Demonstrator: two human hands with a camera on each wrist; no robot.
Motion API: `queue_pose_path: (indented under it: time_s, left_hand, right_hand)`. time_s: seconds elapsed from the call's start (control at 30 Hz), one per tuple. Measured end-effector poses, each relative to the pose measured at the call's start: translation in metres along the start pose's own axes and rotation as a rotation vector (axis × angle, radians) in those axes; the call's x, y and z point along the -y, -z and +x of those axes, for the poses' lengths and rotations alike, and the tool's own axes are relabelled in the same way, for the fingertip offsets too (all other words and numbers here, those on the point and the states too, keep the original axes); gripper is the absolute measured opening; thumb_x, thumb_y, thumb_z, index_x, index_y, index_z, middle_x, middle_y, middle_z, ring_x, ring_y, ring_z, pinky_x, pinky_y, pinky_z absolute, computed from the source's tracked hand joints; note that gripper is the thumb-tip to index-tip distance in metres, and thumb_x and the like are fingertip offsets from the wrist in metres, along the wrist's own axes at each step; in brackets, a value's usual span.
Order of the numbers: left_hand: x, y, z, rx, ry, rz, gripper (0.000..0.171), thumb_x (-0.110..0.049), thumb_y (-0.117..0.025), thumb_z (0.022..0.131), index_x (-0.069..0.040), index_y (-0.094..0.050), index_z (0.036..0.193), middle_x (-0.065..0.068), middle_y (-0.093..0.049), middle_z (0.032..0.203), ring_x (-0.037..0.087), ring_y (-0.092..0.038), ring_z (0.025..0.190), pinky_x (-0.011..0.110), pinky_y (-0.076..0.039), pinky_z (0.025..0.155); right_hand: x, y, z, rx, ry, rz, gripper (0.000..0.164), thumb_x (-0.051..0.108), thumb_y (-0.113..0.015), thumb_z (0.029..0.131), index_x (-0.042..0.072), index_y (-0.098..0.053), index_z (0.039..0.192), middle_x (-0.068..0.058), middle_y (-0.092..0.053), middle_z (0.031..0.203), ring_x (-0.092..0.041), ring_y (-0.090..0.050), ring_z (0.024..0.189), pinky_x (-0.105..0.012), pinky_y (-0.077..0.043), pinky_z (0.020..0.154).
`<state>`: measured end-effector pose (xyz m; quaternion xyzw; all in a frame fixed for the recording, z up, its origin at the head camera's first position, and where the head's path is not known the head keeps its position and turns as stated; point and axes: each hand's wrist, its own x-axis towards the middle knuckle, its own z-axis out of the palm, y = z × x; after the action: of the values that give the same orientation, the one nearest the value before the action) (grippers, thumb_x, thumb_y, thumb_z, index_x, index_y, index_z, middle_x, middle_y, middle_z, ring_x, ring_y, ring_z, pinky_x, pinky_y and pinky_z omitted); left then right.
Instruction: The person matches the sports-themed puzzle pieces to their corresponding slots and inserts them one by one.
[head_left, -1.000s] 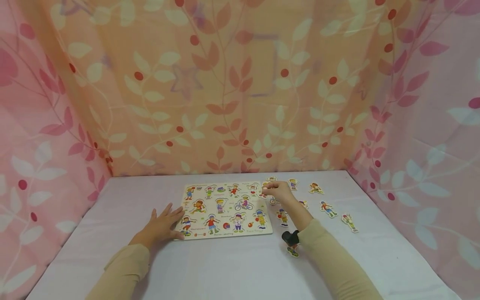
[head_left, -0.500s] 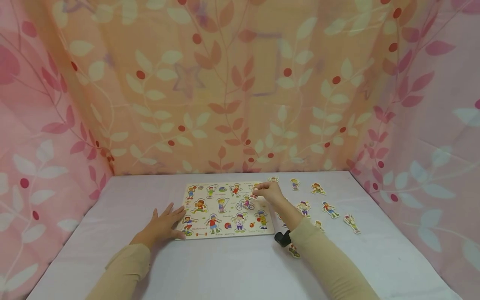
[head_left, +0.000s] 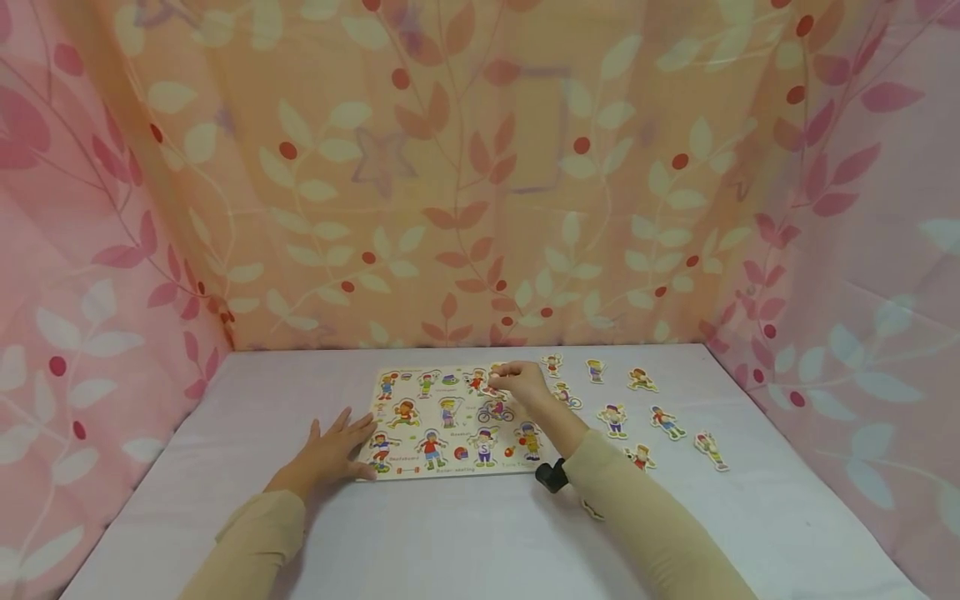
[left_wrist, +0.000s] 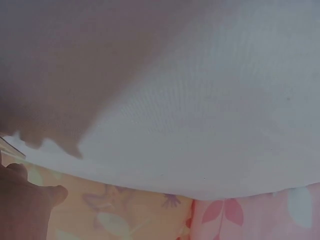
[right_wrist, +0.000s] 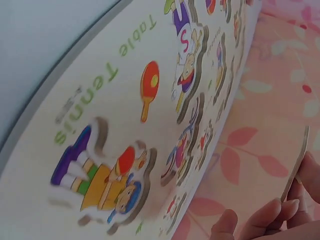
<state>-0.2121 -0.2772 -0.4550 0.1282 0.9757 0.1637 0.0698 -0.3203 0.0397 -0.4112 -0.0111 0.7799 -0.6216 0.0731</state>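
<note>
A wooden puzzle board (head_left: 420, 442) printed with children playing sports lies flat on the white table. My left hand (head_left: 330, 448) rests on the table with fingers spread, touching the board's left edge. Over the board's upper right part, my right hand (head_left: 525, 385) pinches a small flat puzzle piece (head_left: 492, 390), partly covered by the fingers. In the right wrist view the fingers (right_wrist: 270, 215) grip its thin edge, and the board's recessed table tennis figure (right_wrist: 107, 187) shows close by. The left wrist view catches only part of the left hand (left_wrist: 25, 200).
Several loose puzzle pieces lie right of the board, among them a cyclist (head_left: 566, 396), a baseball player (head_left: 613, 421) and a skater (head_left: 666, 423). A black wrist device (head_left: 551, 476) sits at the right sleeve. Floral curtains (head_left: 465, 183) enclose the table's back and sides.
My right hand has moved left with the piece, from the board's right edge to over its upper right part. The left hand has stayed at the board's left edge.
</note>
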Motion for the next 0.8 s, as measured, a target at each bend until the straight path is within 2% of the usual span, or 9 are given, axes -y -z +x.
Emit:
queue_pose_path:
  time_s: [0.13, 0.27, 0.53, 0.73, 0.8]
  left_hand:
    - [0.000, -0.001, 0.000, 0.005, 0.005, -0.013, 0.092, -0.050, -0.075, 0.073, 0.001, -0.044, 0.143, 0.019, -0.033, 0.153, 0.049, -0.012, 0.142, 0.077, -0.001, 0.103]
    - [-0.002, 0.000, 0.000, 0.022, 0.020, -0.030, 0.092, -0.048, -0.076, 0.074, 0.001, -0.043, 0.144, 0.019, -0.031, 0.154, 0.048, -0.012, 0.143, 0.076, -0.001, 0.104]
    - [-0.006, 0.002, 0.002, 0.054, 0.049, -0.080, 0.093, -0.044, -0.078, 0.074, 0.002, -0.040, 0.145, 0.019, -0.029, 0.155, 0.047, -0.018, 0.141, 0.074, -0.002, 0.106]
    - [-0.002, 0.000, 0.002, 0.052, 0.046, -0.054, 0.093, -0.046, -0.077, 0.074, 0.001, -0.040, 0.146, 0.018, -0.030, 0.155, 0.047, -0.020, 0.141, 0.074, -0.004, 0.106]
    - [-0.001, 0.000, 0.002, 0.053, 0.045, -0.059, 0.094, -0.047, -0.077, 0.074, 0.001, -0.040, 0.146, 0.018, -0.030, 0.155, 0.046, -0.021, 0.141, 0.075, -0.005, 0.105]
  right_hand:
    - [0.001, -0.010, 0.002, 0.020, 0.004, 0.032, 0.011, 0.004, -0.071, 0.087, -0.003, -0.066, 0.094, -0.015, -0.062, 0.109, -0.029, -0.059, 0.100, -0.046, -0.047, 0.095]
    - [0.001, -0.022, 0.005, 0.027, 0.006, 0.005, 0.011, 0.007, -0.072, 0.087, -0.001, -0.068, 0.094, -0.015, -0.062, 0.114, -0.027, -0.057, 0.101, -0.043, -0.047, 0.090]
    - [0.002, -0.045, 0.009, 0.050, -0.007, 0.053, 0.012, 0.006, -0.072, 0.087, -0.002, -0.068, 0.096, -0.017, -0.061, 0.120, -0.033, -0.058, 0.111, -0.047, -0.044, 0.100]
    - [0.002, -0.062, 0.016, 0.070, 0.011, 0.059, 0.011, 0.005, -0.072, 0.087, -0.002, -0.067, 0.094, -0.018, -0.055, 0.133, -0.032, -0.052, 0.122, -0.043, -0.044, 0.101]
    - [0.002, -0.067, 0.018, 0.085, 0.005, 0.069, 0.011, 0.005, -0.071, 0.087, -0.001, -0.067, 0.095, -0.018, -0.054, 0.135, -0.033, -0.054, 0.121, -0.044, -0.047, 0.098]
